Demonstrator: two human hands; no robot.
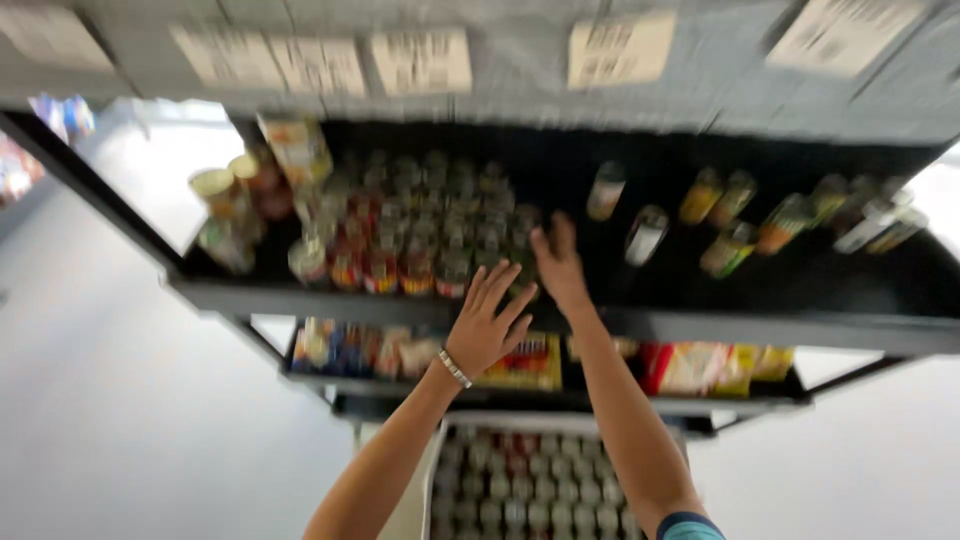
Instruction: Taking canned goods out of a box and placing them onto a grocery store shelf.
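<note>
Item: black shelving unit (300, 297), seen from above, motion-blurred.

Upper shelf, left half: a block of small cans (420, 235) in tight rows, red-and-pale labels, filling the space from the front lip back to the rear. At the far left stand a few larger jars (225, 200) and a carton (297, 145). Right half: scattered bottles (725, 225), well apart from one another, with bare black shelf between them.

Lower shelf: flat packets (700, 368) in red and yellow, plus a yellow box (525, 362) just under the hands.

Below: a crate of cans (530, 490), packed in rows, apparently full.

Left hand (487, 325): fingers spread wide, palm towards the shelf edge, holding nothing; a beaded bracelet (455, 369) sits at the wrist. It hovers at the front lip beside the can block.

Right hand (558, 262): reaching over the lip to the right edge of the can block; blur hides whether the fingers close on a can.

Status, as judged: the can block looks largely stocked, while the crate below holds many more cans, so much remains unshelved.
</note>
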